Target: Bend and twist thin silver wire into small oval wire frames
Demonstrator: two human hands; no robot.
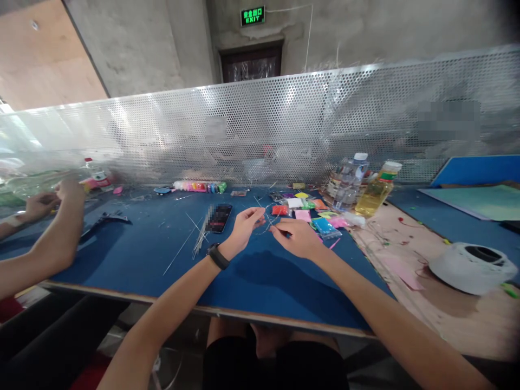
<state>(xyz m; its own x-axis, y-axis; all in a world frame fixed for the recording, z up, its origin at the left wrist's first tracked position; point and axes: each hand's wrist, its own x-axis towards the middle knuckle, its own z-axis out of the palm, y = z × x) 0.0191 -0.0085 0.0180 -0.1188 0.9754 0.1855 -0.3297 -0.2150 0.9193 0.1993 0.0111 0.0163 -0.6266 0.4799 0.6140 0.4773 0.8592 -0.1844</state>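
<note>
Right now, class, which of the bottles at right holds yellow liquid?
The rightmost bottle, with a green label; the clear bottle beside it shows no yellow.

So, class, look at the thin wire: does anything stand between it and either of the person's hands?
Nothing visible does. The left hand and right hand both appear to pinch the thin wire. The red packet lies beyond it, not in between.

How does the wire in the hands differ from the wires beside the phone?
The held wire curves; the loose wires are mostly straight. The held wire is in the left hand and right hand; the loose wires lie on the table. Both look thin.
</note>
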